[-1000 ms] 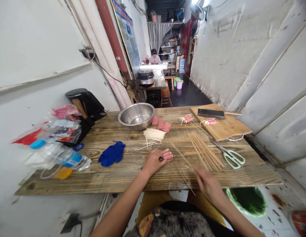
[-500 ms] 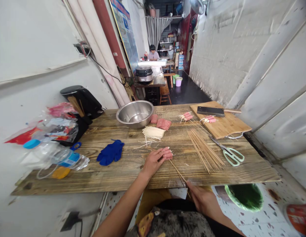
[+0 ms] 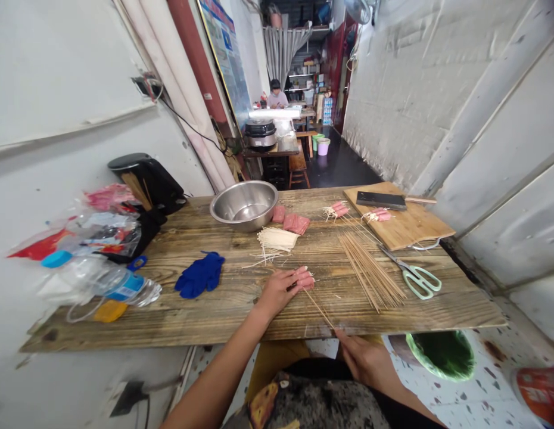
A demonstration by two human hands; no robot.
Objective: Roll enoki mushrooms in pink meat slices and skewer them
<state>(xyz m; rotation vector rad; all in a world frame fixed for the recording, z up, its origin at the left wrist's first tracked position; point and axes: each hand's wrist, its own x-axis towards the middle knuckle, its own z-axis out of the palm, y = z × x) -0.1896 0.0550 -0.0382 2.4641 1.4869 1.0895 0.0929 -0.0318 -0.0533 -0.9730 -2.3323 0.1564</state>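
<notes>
My left hand [image 3: 279,292] is closed over pink meat rolls [image 3: 307,280] with white enoki ends poking out, holding them down on the wooden table. In the fingers of my right hand [image 3: 361,353], at the table's front edge, is a thin bamboo skewer [image 3: 319,308]. It slants up and left to the rolls; its tip is hidden there. Beyond my left hand lie a bunch of enoki mushrooms [image 3: 277,238] and flat slices of pink meat [image 3: 296,224]. A fan of loose skewers [image 3: 370,271] rests to the right.
A steel bowl [image 3: 244,204] stands at the back. Finished skewers of rolls [image 3: 335,210] lie near a cutting board [image 3: 406,226] with a cleaver [image 3: 381,201]. Green-handled scissors [image 3: 420,280] are at right, a blue glove [image 3: 199,274] and plastic bottle [image 3: 129,287] at left. A person [image 3: 277,95] sits far back.
My right hand has shifted slightly left and up toward the rolls along with the skewer. My left hand stays on the rolls.
</notes>
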